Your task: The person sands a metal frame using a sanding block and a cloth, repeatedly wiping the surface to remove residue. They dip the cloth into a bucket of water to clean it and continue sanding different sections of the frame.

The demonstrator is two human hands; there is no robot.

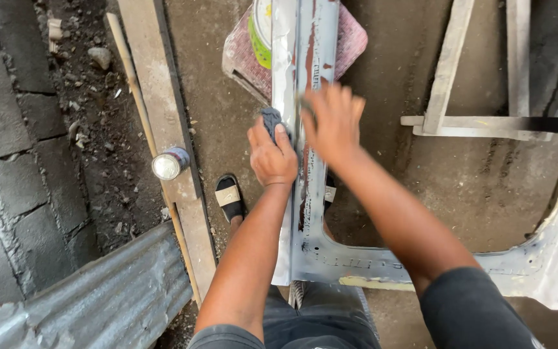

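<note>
Bare concrete floor (pixel 485 187), stained and dusty, seen from above; paving blocks and loose dirt strip at far left, wooden plank (pixel 169 129) lying lengthwise beside it, small metal can (pixel 170 163) sitting on the plank. Corrugated metal sheet (pixel 98 297) at lower left. Wooden frame (pixel 460 97) of slats on the floor at upper right. A long grey metal panel (pixel 305 58), car-body type, with rust patches and bare spots, runs from the person's lap up the middle; its far end rests on a pinkish stool (pixel 350 39) where a green and white tub (pixel 261 32) also sits. The panel branches off to the right at its lower end. Left hand (pixel 271 155) closed in a fist around a dark grey cloth (pixel 271 119), pressed against the panel's left edge. Right hand (pixel 332 119) open, fingers spread flat, palm down on the panel just beside the left hand; blurred, so whether something is under the palm cannot be told. Foot in a black sandal (pixel 230 197) on the floor left of the panel.
</note>
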